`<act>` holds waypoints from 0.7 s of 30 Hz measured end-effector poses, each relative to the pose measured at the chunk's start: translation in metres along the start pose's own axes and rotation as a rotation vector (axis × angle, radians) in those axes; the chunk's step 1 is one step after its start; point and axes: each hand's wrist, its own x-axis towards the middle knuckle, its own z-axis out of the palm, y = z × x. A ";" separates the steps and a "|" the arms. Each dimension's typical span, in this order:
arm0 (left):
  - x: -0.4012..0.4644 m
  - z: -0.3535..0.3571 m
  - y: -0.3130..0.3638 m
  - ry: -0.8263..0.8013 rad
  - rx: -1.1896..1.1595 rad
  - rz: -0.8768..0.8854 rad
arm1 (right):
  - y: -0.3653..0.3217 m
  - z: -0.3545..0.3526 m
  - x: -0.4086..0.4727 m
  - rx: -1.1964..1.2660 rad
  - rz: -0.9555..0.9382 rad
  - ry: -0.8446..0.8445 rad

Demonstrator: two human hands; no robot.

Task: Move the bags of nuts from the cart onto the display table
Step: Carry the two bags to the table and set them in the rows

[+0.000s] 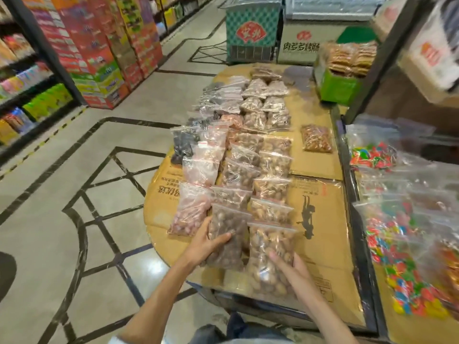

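Two hands work at the display table [320, 234], six o'clock edge. The left hand [207, 243] grips a bag of dark brown nuts [227, 238]; the right hand [289, 265] holds a bag of pale nuts [270, 247]. Both bags' long axes run six to twelve o'clock, zip ends at twelve. Three overlapping bag rows stretch toward twelve; the far ones blur beyond counting.

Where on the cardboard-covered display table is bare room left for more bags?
Free: the cardboard right of the bag rows, between them and the candy bags, below the lone nut bag. Crowded: the rows, where left hand and right hand hold the nearest bags.
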 end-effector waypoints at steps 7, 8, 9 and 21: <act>0.020 0.000 -0.033 0.193 0.245 0.086 | 0.003 0.007 0.008 -0.002 0.029 0.099; 0.019 -0.001 -0.038 0.209 0.220 0.083 | 0.003 0.009 0.008 0.013 0.025 0.111; 0.020 -0.003 -0.045 0.217 0.184 0.075 | 0.002 0.011 0.008 0.016 0.024 0.117; 0.009 -0.004 -0.032 0.255 0.558 0.165 | 0.001 0.049 0.018 -0.273 -0.131 0.235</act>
